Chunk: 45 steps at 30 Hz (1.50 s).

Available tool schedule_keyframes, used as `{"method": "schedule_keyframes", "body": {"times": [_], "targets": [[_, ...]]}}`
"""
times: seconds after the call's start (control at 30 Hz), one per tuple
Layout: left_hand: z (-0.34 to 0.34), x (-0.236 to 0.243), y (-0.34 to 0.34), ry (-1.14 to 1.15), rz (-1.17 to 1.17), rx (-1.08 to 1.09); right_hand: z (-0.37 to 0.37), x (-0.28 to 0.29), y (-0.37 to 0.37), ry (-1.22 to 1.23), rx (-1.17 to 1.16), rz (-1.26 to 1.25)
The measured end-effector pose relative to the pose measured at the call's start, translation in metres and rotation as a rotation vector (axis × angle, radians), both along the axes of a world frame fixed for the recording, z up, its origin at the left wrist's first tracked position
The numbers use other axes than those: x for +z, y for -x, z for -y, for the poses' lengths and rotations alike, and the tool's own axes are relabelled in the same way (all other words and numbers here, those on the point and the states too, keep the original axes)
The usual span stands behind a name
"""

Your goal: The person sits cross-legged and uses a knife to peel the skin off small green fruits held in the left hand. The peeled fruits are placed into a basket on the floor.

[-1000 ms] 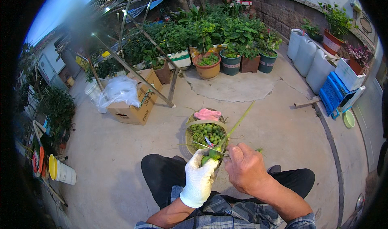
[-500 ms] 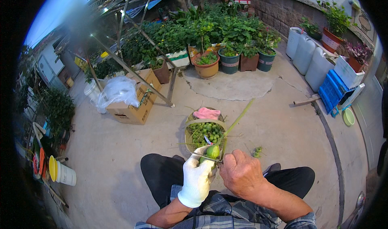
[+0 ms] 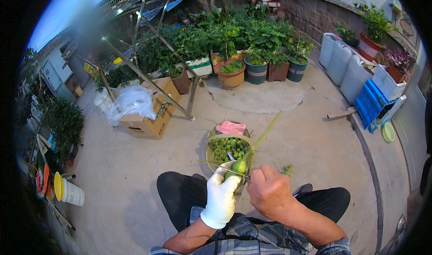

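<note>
In the head view, your gloved left grip is clamped on green fruits, which poke out beyond its fingertips near the basket; your bare right grip closes round one end of a thin blade crossing them.

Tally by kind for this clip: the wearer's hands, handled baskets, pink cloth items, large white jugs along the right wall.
Left hand, gloved: 1
Right hand, bare: 1
Handled basket: 1
Pink cloth item: 1
White jugs: 3
Total: 7
</note>
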State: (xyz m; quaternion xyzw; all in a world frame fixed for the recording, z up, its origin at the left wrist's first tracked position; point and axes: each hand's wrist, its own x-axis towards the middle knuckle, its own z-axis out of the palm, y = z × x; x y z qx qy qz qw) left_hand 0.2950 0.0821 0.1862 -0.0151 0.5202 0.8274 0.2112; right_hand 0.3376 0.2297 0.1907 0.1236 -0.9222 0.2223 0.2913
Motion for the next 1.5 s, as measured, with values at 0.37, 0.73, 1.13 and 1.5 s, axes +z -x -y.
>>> {"method": "schedule_keyframes", "body": {"times": [0.37, 0.73, 1.13, 1.5], "targets": [[0.016, -0.008, 0.015, -0.481, 0.38, -0.193, -0.025, 0.013, -0.011, 0.292, 0.003, -0.034], [0.007, -0.002, 0.006, -0.292, 0.211, -0.181, -0.024, 0.004, -0.016, 0.143, -0.072, -0.029], [0.006, -0.001, -0.004, -0.174, 0.19, -0.153, -0.013, 0.011, -0.016, 0.031, -0.12, 0.063], [0.002, 0.001, -0.004, -0.004, 0.1, -0.055, 0.005, -0.001, -0.025, -0.059, -0.09, 0.059]]}}
